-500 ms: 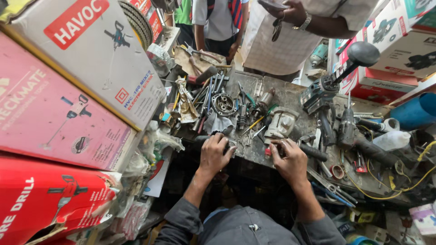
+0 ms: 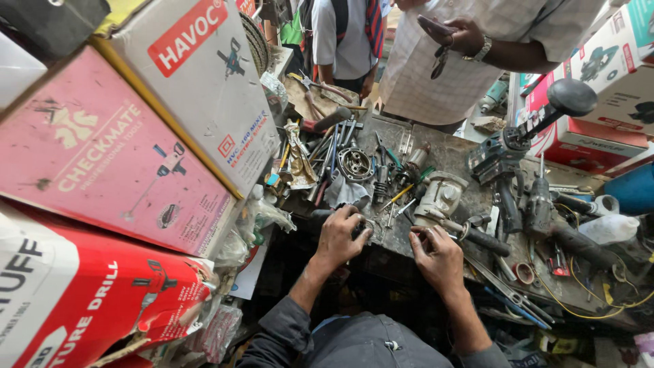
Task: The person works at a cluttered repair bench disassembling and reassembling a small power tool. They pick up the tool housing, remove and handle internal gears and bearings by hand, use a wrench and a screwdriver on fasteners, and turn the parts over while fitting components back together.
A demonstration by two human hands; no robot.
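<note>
My left hand (image 2: 339, 236) rests at the front edge of a cluttered metal workbench (image 2: 455, 155), fingers curled over a dark cylindrical tool part (image 2: 315, 218) and touching a small metal ring (image 2: 368, 224). My right hand (image 2: 437, 257) sits a hand's width to the right, its fingers pinched on a small metal piece (image 2: 418, 234). Just beyond it lies a black-handled screwdriver (image 2: 485, 240). A pale grey motor housing (image 2: 439, 195) stands behind both hands, with a round bearing plate (image 2: 355, 163) further back.
Stacked power-tool boxes (image 2: 136, 163) wall in the left side. A dark drill with a round knob (image 2: 571, 97) and several other tools crowd the right. Two people stand across the bench; one hand (image 2: 458, 34) holds a phone and keys. Yellow cable (image 2: 586, 300) trails at the right.
My left hand has shifted slightly to the right over the dark part. My right hand stays almost where it was, still pinched.
</note>
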